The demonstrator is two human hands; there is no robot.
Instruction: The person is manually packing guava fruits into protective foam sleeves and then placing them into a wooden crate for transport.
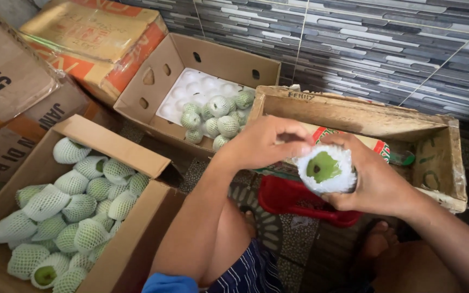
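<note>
A green fruit (322, 166) sits in a white foam net sleeve (336, 180) in front of me. My right hand (375, 182) cups it from below and from the right. My left hand (267, 142) pinches the upper left edge of the sleeve with its fingertips. Both hands hover over the front rim of a wooden crate (354, 116).
A cardboard box (112, 146) at the left holds several netted fruits (80, 206). A second open box (213, 59) behind it has a white foam tray (196, 87) and several netted fruits (218, 116). A red plastic basket (283, 201) sits below my hands. Closed cartons (90, 38) stack at the far left.
</note>
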